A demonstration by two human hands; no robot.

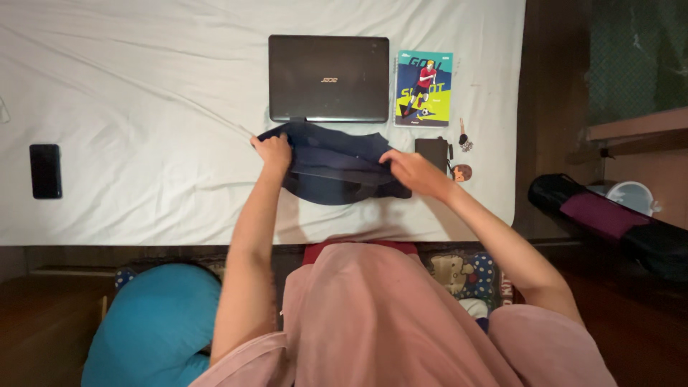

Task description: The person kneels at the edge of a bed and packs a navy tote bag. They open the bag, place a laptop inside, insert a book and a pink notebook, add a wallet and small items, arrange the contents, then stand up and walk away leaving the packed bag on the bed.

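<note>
A person seated at a bed covered with a white sheet (143,86) worked both hands into a dark blue bag (333,168) lying near the sheet's front edge, just below a closed dark laptop (329,77). The left hand (273,151) was closed over the bag's upper left corner, fingers curled on the fabric. The right hand (410,172) pressed on the bag's right end, fingers bent into the folds; whether it pinched the cloth or only rested on it could not be made out, as the fingertips were lost against the dark material.

The bag's shape was hard to read: it lay slumped and creased, its far edge touching or overlapping the laptop's front edge, its right end hidden beneath the right hand. Just beside that hand lay a small dark wallet-like case (432,152), partly covered by the wrist. A colourful notebook (424,88) sat just right of the laptop, with a key on a ring (464,136) and a small round charm (462,172) below it, both too small to make out in detail. A black phone (45,170) lay well apart at the sheet's left side.

The person's pink garment filled the lower frame. A blue cushion (154,322) was cut off at the bottom, and a black roll-shaped bag (609,218) ran out of frame at right.
</note>
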